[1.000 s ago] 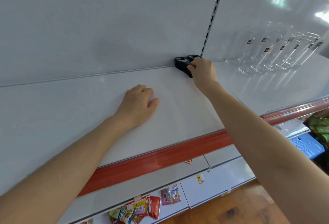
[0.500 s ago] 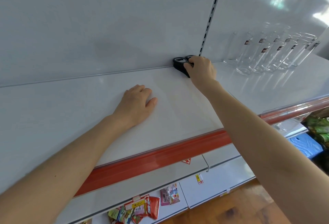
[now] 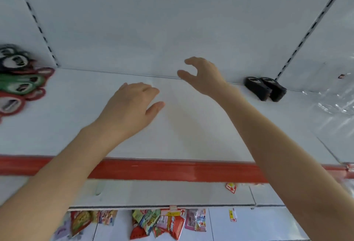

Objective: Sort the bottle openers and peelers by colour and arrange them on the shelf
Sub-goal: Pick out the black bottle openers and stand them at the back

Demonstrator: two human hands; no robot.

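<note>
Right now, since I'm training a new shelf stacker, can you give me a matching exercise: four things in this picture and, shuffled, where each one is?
Things:
1 black pair
2 green opener
3 left hand
4 snack packets

Places:
A lower shelf
B upper shelf, middle
C upper shelf, far left
D upper shelf, back right

Pairs: 1-D, 2-C, 3-B, 4-A.
</note>
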